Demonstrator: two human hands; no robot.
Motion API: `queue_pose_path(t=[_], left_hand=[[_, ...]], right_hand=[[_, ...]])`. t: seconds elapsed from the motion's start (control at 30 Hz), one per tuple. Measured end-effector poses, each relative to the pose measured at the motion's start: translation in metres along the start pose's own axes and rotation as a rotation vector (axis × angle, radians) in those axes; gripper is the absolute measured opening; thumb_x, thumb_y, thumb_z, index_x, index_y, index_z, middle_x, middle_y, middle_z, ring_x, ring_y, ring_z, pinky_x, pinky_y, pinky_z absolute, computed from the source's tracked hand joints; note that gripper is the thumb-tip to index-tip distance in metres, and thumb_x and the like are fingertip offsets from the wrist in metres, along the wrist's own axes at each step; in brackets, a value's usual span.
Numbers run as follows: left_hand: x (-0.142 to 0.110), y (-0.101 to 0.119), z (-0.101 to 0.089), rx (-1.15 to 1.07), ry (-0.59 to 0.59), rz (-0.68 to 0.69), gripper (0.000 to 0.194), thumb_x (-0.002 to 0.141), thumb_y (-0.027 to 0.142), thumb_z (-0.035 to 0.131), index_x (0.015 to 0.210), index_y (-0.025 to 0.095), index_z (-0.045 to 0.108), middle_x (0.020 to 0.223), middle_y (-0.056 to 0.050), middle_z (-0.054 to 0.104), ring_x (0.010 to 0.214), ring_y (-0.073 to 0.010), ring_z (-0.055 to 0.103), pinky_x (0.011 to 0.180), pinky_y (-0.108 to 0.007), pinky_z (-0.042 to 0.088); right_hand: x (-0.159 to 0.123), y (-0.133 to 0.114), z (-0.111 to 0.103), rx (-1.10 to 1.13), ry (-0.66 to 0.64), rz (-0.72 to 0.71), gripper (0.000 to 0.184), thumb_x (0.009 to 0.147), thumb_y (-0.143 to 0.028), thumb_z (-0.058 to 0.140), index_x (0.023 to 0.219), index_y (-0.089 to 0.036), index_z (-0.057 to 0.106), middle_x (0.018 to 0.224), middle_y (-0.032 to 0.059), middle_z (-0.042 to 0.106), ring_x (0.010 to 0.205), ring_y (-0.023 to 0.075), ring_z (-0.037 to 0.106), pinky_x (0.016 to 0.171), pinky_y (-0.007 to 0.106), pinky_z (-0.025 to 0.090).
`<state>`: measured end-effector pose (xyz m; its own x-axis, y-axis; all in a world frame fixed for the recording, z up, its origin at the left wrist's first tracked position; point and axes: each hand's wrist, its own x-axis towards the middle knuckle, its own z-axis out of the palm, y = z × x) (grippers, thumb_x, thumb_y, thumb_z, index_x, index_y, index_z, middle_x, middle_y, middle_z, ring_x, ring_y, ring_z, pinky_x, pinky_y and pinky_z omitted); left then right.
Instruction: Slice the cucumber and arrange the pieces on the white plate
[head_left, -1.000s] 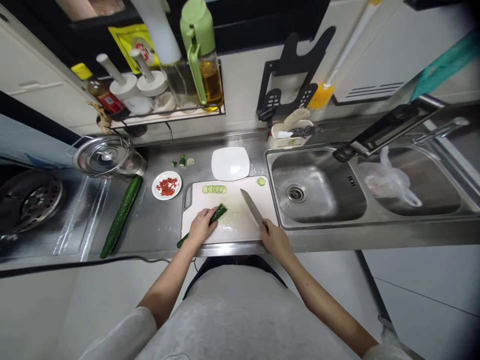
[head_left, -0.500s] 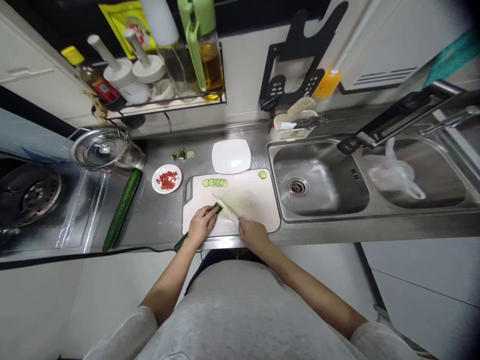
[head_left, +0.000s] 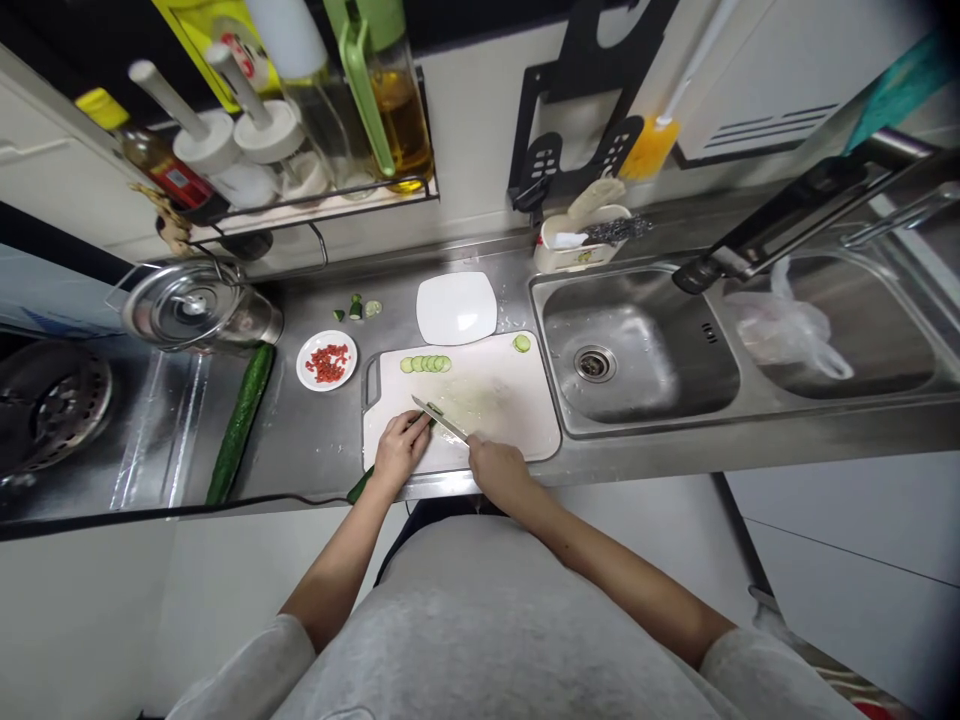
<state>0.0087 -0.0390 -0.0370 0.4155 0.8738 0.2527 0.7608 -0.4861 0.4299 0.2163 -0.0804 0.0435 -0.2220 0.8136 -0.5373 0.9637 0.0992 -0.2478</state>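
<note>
My left hand (head_left: pixel 399 450) is closed over a cucumber (head_left: pixel 360 487) lying slantwise on a white cutting board (head_left: pixel 510 400); only its dark green near end shows below my wrist. My right hand (head_left: pixel 496 468) grips the handle of a knife (head_left: pixel 439 420). The blade lies across the far end of the cucumber, right by my left fingertips. A row of cucumber slices (head_left: pixel 425 364) sits at the board's far edge, and one more slice (head_left: pixel 522 343) at its far right corner.
A whole cucumber (head_left: pixel 240 422) lies left on the steel counter beside a small dish of red bits (head_left: pixel 326 361). A white square plate (head_left: pixel 457 307) sits behind the board. A double sink (head_left: pixel 637 360) is right, a lidded pot (head_left: pixel 187 308) left.
My right hand swung the knife from the board's right side leftward onto the cucumber's far end. My left hand stayed on the cucumber. The camera tilted down slightly.
</note>
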Motion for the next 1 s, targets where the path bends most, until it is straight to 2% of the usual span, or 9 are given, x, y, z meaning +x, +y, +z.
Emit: queue_pose_path(t=[0.37, 0.6, 1.0], left_hand=[[0.0, 0.0, 0.0, -0.006, -0.015, -0.011, 0.029, 0.092, 0.028, 0.049, 0.115, 0.021, 0.066, 0.106, -0.01, 0.064, 0.096, -0.0185, 0.06, 0.088, -0.035, 0.051], [-0.001, -0.001, 0.002, -0.087, -0.022, -0.036, 0.03, 0.093, 0.028, 0.048, 0.116, 0.022, 0.066, 0.118, -0.01, 0.064, 0.105, -0.0183, 0.063, 0.094, -0.034, 0.053], [-0.001, -0.001, 0.005, -0.101, -0.005, -0.045, 0.028, 0.092, 0.03, 0.05, 0.112, 0.022, 0.068, 0.115, -0.009, 0.067, 0.106, -0.0185, 0.063, 0.094, -0.035, 0.054]], right_hand=[[0.001, 0.0, 0.0, 0.018, 0.002, -0.004, 0.029, 0.094, -0.013, 0.031, 0.111, -0.015, 0.055, 0.09, 0.0136, 0.071, 0.089, 0.0253, 0.069, 0.072, 0.031, 0.05], [0.004, -0.002, -0.005, 0.013, -0.041, 0.005, 0.028, 0.09, -0.007, 0.035, 0.109, -0.013, 0.056, 0.089, 0.0143, 0.071, 0.089, 0.0246, 0.07, 0.072, 0.031, 0.051], [0.011, -0.006, -0.012, 0.053, -0.071, -0.011, 0.028, 0.088, -0.004, 0.038, 0.109, -0.009, 0.056, 0.09, 0.0167, 0.071, 0.096, 0.0238, 0.069, 0.078, 0.03, 0.051]])
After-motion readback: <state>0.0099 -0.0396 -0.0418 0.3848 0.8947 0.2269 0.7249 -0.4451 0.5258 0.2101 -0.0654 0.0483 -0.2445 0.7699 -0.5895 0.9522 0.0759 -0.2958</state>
